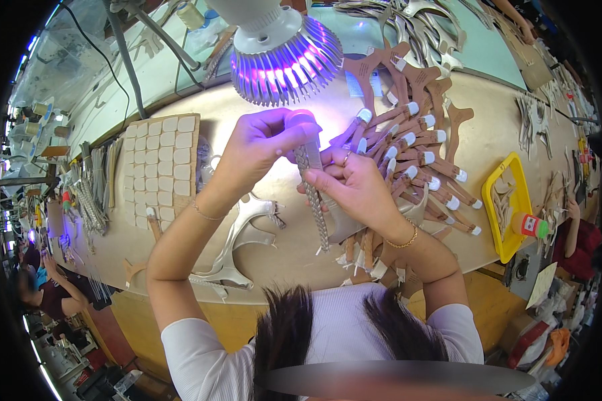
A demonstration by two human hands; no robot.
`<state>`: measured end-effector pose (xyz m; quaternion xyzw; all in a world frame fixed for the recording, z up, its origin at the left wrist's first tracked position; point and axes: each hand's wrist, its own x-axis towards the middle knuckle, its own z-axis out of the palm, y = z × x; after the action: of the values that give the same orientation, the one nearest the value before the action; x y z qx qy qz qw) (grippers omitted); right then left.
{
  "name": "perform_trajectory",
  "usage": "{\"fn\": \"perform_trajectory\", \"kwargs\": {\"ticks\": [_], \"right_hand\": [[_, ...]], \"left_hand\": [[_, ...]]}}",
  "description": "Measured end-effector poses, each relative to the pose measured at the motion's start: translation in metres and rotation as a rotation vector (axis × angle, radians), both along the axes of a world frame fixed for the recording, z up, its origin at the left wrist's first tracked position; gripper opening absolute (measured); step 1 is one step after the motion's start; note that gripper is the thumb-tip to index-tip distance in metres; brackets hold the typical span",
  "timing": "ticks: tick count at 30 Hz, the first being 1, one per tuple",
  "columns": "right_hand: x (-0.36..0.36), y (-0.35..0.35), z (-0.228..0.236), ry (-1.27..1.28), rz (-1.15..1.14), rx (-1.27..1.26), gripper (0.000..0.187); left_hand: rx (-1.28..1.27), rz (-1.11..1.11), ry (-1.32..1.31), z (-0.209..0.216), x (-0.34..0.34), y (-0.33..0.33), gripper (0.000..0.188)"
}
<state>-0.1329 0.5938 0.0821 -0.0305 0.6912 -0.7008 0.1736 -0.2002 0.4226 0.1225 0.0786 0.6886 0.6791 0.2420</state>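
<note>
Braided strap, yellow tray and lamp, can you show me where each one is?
Braided strap (pixel 320 222): head view, on its lower hanging length.
Yellow tray (pixel 492 212): head view, on its left rim.
Lamp (pixel 286 63): head view, on its finned housing.

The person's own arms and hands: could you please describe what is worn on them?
The left hand has no glove; a thin bracelet circles its wrist. The right hand, also without a glove, wears a ring, with a gold-coloured chain bracelet at the wrist. The left sleeve and right sleeve are short and whitish, leaving the forearms bare.
</note>
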Motion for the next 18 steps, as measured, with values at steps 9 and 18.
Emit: {"fn": "perform_trajectory", "kwargs": {"ticks": [9, 18], "right_hand": [[0.006, -0.002, 0.007, -0.017, -0.005, -0.003, 0.022], [0.036, 0.036, 0.054, 0.289, -0.339, 0.013, 0.02]], "left_hand": [[-0.011, -0.018, -0.031, -0.005, 0.009, -0.005, 0.025], [0.096, 0.074, 0.116, 0.054, 0.059, -0.029, 0.028]]}}
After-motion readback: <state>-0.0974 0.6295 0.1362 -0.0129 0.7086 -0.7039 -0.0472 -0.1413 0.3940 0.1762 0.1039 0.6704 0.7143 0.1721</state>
